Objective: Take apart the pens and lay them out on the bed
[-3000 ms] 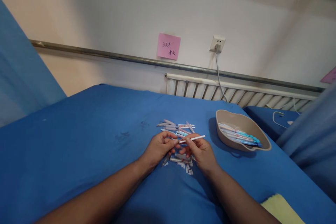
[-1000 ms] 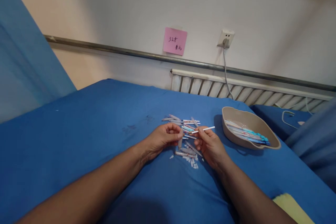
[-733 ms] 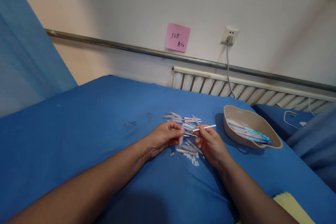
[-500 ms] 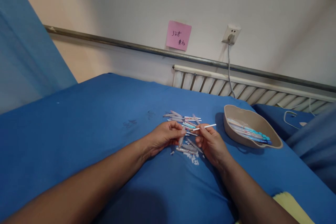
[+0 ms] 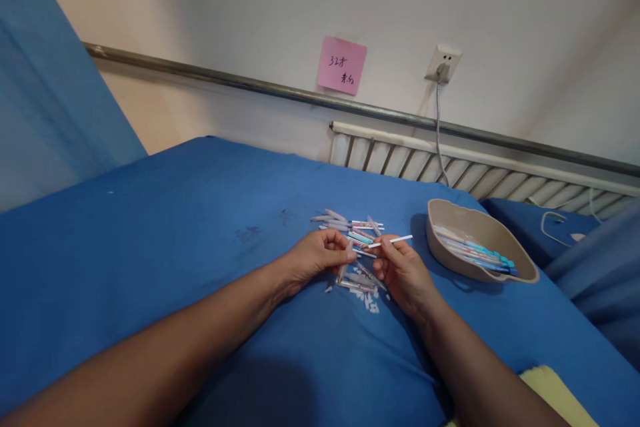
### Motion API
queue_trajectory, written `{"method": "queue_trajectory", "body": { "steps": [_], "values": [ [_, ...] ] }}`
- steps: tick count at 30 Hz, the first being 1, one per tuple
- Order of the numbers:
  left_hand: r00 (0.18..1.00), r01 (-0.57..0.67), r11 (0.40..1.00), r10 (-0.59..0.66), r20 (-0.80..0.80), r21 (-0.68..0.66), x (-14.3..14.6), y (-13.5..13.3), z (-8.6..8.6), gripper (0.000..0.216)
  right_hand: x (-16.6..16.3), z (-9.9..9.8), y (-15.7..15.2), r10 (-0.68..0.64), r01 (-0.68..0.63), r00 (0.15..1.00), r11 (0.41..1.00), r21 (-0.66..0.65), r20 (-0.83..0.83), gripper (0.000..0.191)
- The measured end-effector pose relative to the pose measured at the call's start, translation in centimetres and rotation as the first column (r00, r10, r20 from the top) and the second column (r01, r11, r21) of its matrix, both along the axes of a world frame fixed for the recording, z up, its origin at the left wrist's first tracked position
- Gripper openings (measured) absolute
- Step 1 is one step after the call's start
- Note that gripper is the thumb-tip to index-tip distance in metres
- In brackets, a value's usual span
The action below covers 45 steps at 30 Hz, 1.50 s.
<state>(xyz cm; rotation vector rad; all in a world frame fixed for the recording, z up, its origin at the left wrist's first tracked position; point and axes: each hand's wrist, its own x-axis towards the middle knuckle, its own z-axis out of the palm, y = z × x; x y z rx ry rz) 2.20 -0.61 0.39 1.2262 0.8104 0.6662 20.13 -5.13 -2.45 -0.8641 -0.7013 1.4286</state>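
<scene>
White refill, pinched in right hand, pointed right-to-left toward clear barrel pinched in left hand at frame centre

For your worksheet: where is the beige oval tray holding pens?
The beige oval tray sits on the blue cloth, right of the right hand, below the radiator.

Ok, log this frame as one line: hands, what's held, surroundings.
left hand: pinches pen barrel | right hand: holds white refill | pen parts pile between hands | beige tray holds pens
</scene>
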Motion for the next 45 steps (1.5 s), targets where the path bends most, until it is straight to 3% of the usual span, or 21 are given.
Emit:
{"method": "queue_trajectory", "body": {
  "steps": [13,17,19,21,23,25,29,33,38,45],
  "values": [
    [0.998,-0.001,0.995,0.007,-0.064,0.098,0.2,-0.1,-0.3,0.032,0.0,0.0,0.0,-0.007,0.007,1.000,1.000,-0.008,0.004,0.028],
    [0.991,0.007,0.964,0.029,-0.129,0.265,0.0,0.3,-0.9,0.025,0.0,0.0,0.0,-0.014,0.014,1.000,1.000,0.002,0.007,0.029],
    [0.964,0.046,0.894,0.078,-0.255,0.446,-0.4,0.6,-1.2,0.017,0.1,-0.1,0.2,-0.031,0.031,0.999,1.000,0.006,0.010,0.029],
    [0.896,0.150,0.772,0.159,-0.415,0.618,-0.9,0.9,-1.3,0.009,0.3,-0.2,0.3,-0.051,0.051,0.999,0.999,-0.003,0.018,0.030],
    [0.821,0.274,0.646,0.229,-0.523,0.713,-1.3,1.0,-1.3,0.008,0.5,-0.4,0.5,-0.062,0.062,0.998,0.998,-0.015,0.021,0.030],
    [0.800,0.349,0.552,0.246,-0.548,0.758,-1.3,0.9,-1.2,0.015,0.7,-0.5,0.7,-0.069,0.069,0.997,0.997,-0.019,0.018,0.030],
    [0.820,0.440,0.481,0.128,-0.557,0.758,-0.5,0.1,-0.7,0.020,1.0,-0.8,1.0,-0.085,0.085,0.996,0.996,-0.020,0.009,0.031],
    [0.790,0.521,0.490,0.032,-0.612,0.699,0.0,-0.5,-0.5,0.018,1.0,-0.7,1.1,-0.078,0.078,0.997,0.997,-0.019,-0.001,0.031],
    [0.802,0.485,0.541,0.038,-0.597,0.687,-0.1,-0.4,-0.4,0.017,0.9,-0.5,1.1,-0.077,0.077,0.997,0.997,-0.020,-0.008,0.031],
    [0.902,0.302,0.772,-0.043,-0.429,0.558,0.0,0.0,0.1,0.018,1.2,-0.4,1.3,-0.086,0.085,0.996,0.996,-0.023,-0.038,0.029]
  ]
}}
